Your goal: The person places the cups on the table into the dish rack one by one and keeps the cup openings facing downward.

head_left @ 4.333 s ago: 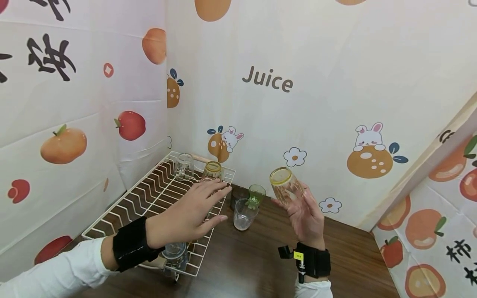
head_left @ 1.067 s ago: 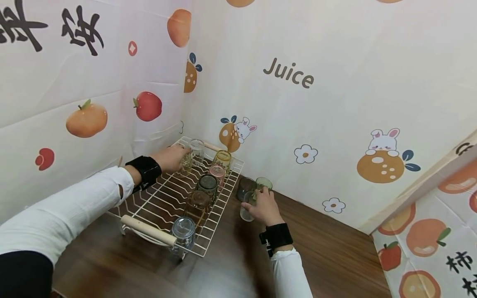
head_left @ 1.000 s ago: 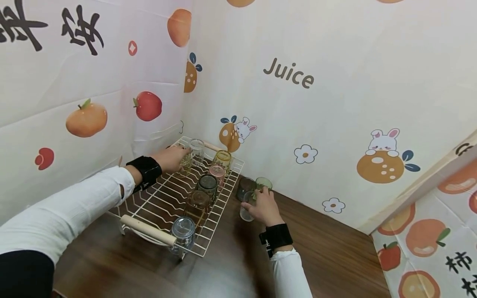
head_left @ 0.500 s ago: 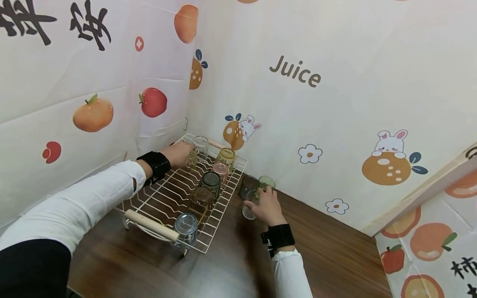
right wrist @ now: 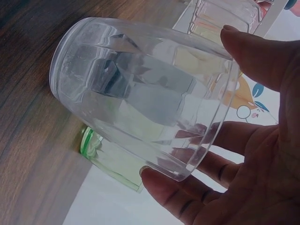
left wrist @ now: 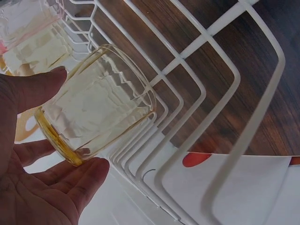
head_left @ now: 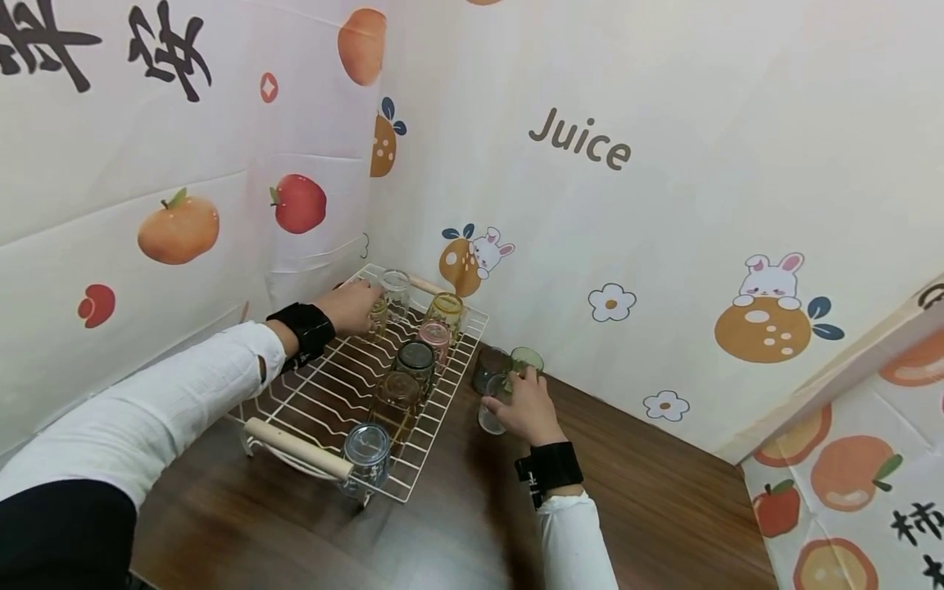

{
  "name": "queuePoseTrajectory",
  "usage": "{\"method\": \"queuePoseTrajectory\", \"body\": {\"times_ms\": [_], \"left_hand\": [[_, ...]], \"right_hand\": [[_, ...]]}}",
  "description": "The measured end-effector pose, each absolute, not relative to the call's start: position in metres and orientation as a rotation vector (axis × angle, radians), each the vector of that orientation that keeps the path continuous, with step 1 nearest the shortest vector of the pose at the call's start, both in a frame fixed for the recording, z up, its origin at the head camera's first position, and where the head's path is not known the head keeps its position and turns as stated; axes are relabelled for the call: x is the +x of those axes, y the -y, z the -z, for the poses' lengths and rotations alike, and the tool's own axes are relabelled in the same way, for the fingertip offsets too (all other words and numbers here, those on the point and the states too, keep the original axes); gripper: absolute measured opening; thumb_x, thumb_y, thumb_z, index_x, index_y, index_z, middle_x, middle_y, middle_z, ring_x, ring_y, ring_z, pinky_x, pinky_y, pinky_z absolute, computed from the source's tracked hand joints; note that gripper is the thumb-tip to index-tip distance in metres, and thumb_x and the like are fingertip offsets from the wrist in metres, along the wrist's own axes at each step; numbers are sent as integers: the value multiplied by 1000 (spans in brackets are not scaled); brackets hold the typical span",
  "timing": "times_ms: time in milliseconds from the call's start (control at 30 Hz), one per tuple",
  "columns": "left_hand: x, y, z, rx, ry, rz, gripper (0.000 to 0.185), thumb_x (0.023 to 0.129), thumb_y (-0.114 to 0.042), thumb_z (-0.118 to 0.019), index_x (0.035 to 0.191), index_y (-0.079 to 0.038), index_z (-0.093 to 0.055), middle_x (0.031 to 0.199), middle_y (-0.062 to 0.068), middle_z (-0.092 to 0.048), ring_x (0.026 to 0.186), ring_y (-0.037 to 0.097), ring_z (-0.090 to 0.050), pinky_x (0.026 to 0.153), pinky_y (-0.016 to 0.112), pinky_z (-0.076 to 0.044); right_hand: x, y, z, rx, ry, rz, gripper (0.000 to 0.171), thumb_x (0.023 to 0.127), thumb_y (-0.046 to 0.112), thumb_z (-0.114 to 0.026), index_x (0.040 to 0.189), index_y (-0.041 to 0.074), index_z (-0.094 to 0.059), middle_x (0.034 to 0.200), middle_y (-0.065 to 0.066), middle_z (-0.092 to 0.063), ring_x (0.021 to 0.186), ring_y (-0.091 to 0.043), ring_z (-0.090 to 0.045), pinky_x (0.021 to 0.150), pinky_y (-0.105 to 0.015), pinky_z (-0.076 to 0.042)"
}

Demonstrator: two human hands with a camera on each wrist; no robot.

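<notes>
Left side: the left hand (head_left: 354, 305) reaches to the far left corner of the white wire rack (head_left: 310, 392). Its thumb and fingers (left wrist: 86, 180) are curled round a yellow ribbed glass (left wrist: 96, 105), which is upside down with its rim at or just above the rack wires; whether it already bears on them cannot be told. A clear glass (head_left: 397, 288) stands just beside it at the far end.

Centre: a row of inverted glasses runs along the right side of the rack, from the amber glass (head_left: 446, 310) through pink and dark ones down to a bluish glass (head_left: 366, 452) beside the wooden handle (head_left: 298, 448).

Right side: the right hand (head_left: 525, 407) is on the wooden table (head_left: 664, 500), just off the rack's right edge. Its fingers (right wrist: 187, 197) and thumb wrap a clear glass tumbler (right wrist: 140, 93), which rests on or just above the table. A green glass (head_left: 526, 360) and a dark glass (head_left: 488, 366) stand just behind it, close together.

Step in hand, as judged: one glass is being seated in the rack while another is taken up from the table group.

Next move calls for: releasing the yellow glass only once its rim sits level on the wires; lifting the tumbler straight up, clear of the two glasses behind it, before any turn toward the rack
</notes>
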State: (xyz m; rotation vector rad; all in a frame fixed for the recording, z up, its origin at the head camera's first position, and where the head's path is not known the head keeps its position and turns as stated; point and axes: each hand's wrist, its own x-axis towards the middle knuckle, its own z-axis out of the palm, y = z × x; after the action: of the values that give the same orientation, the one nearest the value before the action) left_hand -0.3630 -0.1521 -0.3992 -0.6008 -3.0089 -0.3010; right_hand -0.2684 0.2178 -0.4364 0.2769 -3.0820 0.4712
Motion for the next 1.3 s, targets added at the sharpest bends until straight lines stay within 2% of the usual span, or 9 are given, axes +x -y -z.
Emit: {"method": "queuePoseTrajectory", "body": {"times_ms": [400,600,833,1067,1300], "left_hand": [[-362,152,394,-567,2978,364,76,88,-25,-86,148,8,-53,132,33,-63,122,46,-64,103,58,-56],[-362,150,386,-586,2936,389,72,91,-25,-82,148,8,-53,135,33,-61,123,46,-64,105,57,-54],[-356,147,373,-637,2875,411,77,94,-28,-81,154,8,-47,143,34,-58,131,48,-59,110,58,-51],[-333,134,351,-680,2794,406,75,96,-34,-80,155,2,-50,146,26,-59,133,42,-60,114,56,-51],[-290,105,329,-852,2669,369,68,95,-31,-82,152,-2,-56,144,21,-65,132,37,-64,115,54,-53]], "right_hand": [[-272,-217,435,279,3087,-514,79,94,50,-79,150,-2,-57,147,-24,-52,131,-42,-50,109,-57,-52],[-273,-220,437,256,3089,-512,81,94,50,-79,151,-2,-56,148,-24,-52,130,-41,-50,110,-56,-52],[-274,-222,435,201,3093,-573,85,90,50,-84,151,-2,-57,146,-23,-53,130,-40,-51,107,-56,-53],[-270,-223,434,146,3084,-590,85,87,48,-87,149,-2,-59,144,-23,-55,131,-40,-53,107,-57,-55],[-259,-226,436,158,3086,-580,83,85,48,-88,147,0,-61,135,-21,-56,122,-36,-55,100,-55,-57]]}}
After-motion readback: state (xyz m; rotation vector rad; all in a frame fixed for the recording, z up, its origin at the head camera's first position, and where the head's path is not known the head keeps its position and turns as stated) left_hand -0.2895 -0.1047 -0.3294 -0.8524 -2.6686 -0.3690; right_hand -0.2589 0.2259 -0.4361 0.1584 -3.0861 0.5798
